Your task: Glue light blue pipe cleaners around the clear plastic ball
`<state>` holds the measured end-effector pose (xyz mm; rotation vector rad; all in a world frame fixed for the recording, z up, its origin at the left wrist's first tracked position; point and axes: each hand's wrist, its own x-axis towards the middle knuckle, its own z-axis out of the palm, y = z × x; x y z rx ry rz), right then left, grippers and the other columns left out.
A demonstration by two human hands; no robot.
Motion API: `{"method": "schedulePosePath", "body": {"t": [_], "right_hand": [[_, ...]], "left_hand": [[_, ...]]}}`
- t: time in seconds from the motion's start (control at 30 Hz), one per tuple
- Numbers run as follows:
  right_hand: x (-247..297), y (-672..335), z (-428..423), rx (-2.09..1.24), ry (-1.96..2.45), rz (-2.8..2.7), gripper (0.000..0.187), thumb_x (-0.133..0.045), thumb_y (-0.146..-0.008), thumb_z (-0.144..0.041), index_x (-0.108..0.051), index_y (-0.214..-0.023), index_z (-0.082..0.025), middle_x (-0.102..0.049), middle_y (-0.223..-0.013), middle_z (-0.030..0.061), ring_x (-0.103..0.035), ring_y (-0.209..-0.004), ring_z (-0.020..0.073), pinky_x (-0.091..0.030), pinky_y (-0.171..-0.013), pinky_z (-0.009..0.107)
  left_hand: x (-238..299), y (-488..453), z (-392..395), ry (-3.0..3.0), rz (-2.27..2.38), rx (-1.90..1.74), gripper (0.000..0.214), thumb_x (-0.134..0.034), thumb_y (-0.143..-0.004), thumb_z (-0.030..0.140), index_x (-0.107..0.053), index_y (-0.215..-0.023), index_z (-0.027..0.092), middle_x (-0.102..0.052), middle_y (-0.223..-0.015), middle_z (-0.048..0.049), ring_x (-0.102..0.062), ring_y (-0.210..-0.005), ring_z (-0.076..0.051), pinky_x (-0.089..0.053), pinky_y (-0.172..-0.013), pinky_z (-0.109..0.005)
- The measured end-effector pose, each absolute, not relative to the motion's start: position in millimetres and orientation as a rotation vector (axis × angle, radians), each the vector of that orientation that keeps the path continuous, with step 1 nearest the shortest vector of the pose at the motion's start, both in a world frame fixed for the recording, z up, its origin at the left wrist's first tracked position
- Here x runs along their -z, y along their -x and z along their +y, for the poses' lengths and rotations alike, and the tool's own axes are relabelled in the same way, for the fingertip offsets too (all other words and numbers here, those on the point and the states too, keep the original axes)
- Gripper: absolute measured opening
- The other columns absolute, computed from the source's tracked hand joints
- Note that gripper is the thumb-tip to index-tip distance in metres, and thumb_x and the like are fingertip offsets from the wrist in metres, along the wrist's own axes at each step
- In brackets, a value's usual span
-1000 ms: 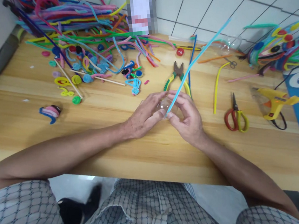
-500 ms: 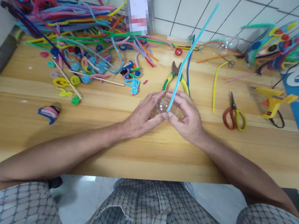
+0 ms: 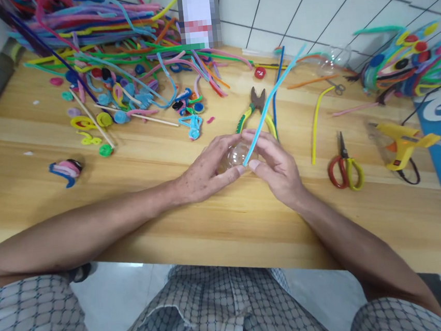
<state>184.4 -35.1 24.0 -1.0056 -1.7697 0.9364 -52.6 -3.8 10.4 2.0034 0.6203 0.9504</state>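
Observation:
Between my two cupped hands sits a clear ball [image 3: 236, 154], its surface shiny and see-through. My left hand [image 3: 208, 170] wraps its left side, thumb along the near edge. Around the right side curls my right hand [image 3: 277, 168], its thumb slightly apart from the left thumb. A light blue pipe cleaner [image 3: 268, 102] leans up and to the right over my right fingers; its lower end rests by my left thumb tip against the ball. Just beyond my fingers lie pliers [image 3: 257, 104] with green and yellow handles, partly covered by my hands.
Scissors [image 3: 344, 166] and a yellow glue gun [image 3: 401, 143] lie to the right. A yellow pipe cleaner [image 3: 315, 125] is nearer my right hand. Loose pipe cleaners [image 3: 85, 22] pile up at the back left. A small blue and pink piece [image 3: 66, 171] lies left on the wooden table [image 3: 211, 229].
The blue pipe cleaner's upper end has dipped down and to the left. My right thumb has shifted a little away from its lower end. The view has shifted slightly.

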Motion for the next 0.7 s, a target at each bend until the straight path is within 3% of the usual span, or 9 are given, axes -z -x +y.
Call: {"method": "schedulePosePath", "body": {"t": [0.7], "right_hand": [[-27.9, -179.0, -38.4, -0.784, 1.053, -1.809, 0.043, -0.073, -0.104, -0.042, -0.073, -0.147, -0.04, -0.069, -0.155, 0.0053, -0.062, -0.151, 0.0309, -0.051, -0.129, 0.057]], "left_hand": [[-12.4, 48.8, -5.0, -2.08, 0.608, -0.968, 0.057, -0.064, -0.11, 0.046, -0.05, -0.16, 0.025, -0.062, -0.158, -0.0176, -0.06, -0.149, -0.033, -0.051, -0.126, -0.056]]}}
